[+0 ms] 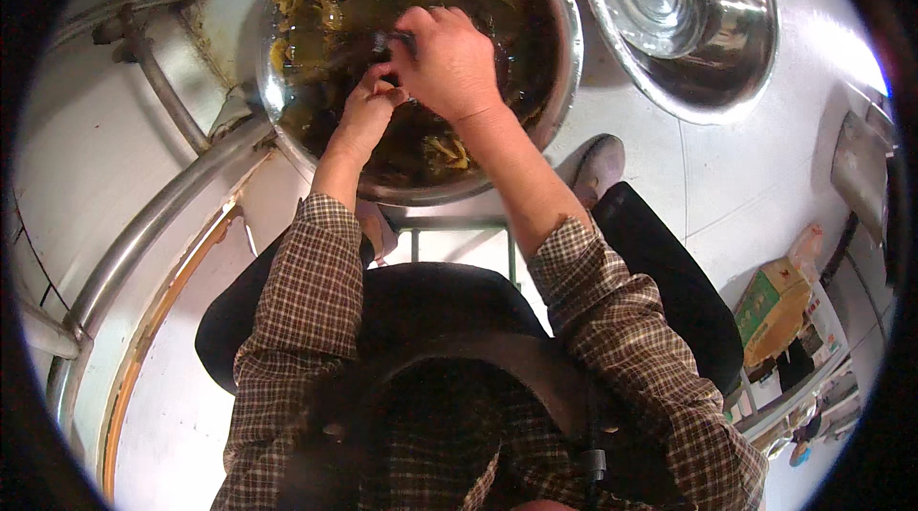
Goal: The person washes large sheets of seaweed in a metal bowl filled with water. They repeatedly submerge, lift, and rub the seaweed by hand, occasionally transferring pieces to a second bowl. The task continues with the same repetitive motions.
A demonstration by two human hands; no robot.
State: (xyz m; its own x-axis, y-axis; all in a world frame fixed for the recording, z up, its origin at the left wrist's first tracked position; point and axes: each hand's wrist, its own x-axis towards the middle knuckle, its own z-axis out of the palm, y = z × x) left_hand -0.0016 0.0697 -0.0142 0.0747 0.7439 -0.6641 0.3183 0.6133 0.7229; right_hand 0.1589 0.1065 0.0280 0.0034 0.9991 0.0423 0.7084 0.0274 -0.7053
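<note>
A wide metal basin [566, 81] full of dark liquid stands in front of me. Yellowish-green leaves [445, 153] float and lie in the liquid, thickest along the left and far sides. Above the middle of the basin my two hands meet. My right hand [448, 64] is closed, its fingers curled around a small dark thing [384, 43] whose kind I cannot make out. Close against it, my left hand [367, 114] has thumb and fingers pinched together. Whatever sits between those fingertips is mostly hidden.
A second metal basin [732, 43], shiny inside, stands at the far right. Bent metal pipes [158, 215] run along the left. A green-and-tan cardboard box [775, 305] is at the right, near a low shelf. Shoes [601, 167] flank the basin's near side.
</note>
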